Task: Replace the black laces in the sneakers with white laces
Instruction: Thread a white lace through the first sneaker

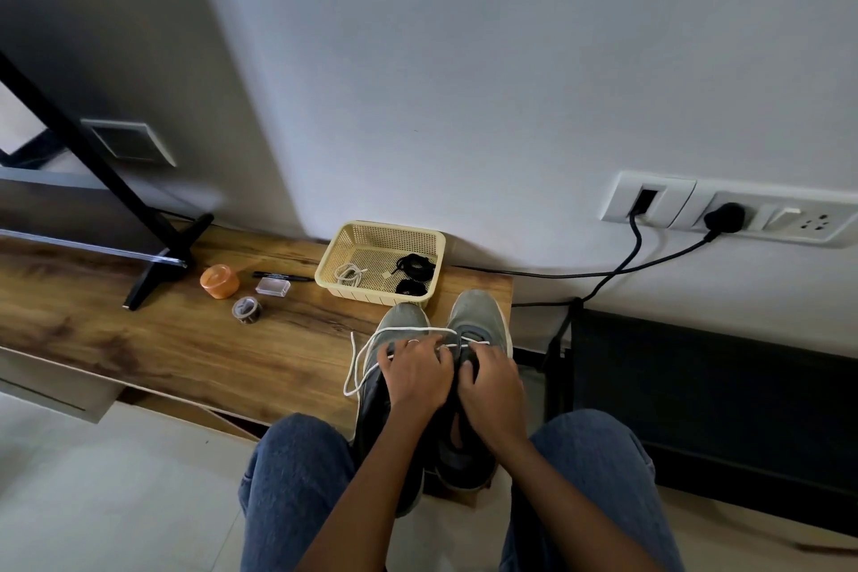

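Wood-grain shelf (139,330) runs along a pale wall, w/ a yellow mesh basket (327,265) at its back edge; places below are given rel. to that basket.

Head view: inside the basket, a coiled white lace (349,274) on the left and two bundles of black laces (414,267) on the right. Just in front of the basket, two grey sneakers (478,316) stand side by side, toes toward it. A white lace (360,358) crosses both toe ends and loops down off the left sneaker's side. Left hand (415,374) and right hand (492,381) sit over the sneakers' eyelet area, fingers curled; they seem to pinch the white lace, but exact grip is hidden. Left of the basket: black pen (283,276), clear small box (273,286), orange tub (219,281), tape roll (247,309).

Judgement: lace is light, limp, prob. slips easily; best held near its stiff tip for threading. Sneakers look soft-topped, steady enough if pressed at the tongue.
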Available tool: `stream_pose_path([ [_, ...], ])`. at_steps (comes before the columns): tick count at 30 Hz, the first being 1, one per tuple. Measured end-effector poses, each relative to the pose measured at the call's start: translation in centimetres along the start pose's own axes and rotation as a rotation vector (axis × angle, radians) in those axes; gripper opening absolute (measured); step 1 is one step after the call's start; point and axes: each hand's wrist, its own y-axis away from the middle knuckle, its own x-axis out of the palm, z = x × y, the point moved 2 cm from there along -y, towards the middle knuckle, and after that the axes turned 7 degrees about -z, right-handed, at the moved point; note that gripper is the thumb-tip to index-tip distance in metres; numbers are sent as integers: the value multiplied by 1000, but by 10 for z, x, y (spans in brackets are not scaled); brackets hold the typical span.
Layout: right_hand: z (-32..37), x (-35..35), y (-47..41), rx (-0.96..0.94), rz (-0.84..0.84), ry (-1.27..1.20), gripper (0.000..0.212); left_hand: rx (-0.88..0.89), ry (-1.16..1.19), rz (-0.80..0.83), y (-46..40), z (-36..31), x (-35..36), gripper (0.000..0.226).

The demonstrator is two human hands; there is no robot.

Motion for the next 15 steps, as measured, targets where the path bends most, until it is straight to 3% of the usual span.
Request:
stream_pose_path([
  [9,-1,6,-31,-88,139,204,22,-30,-41,77,-10,-3,6,35],
  [15,-7,2,-36,-66,53,188,16,-275,237,153,-24,1,8,16],
])
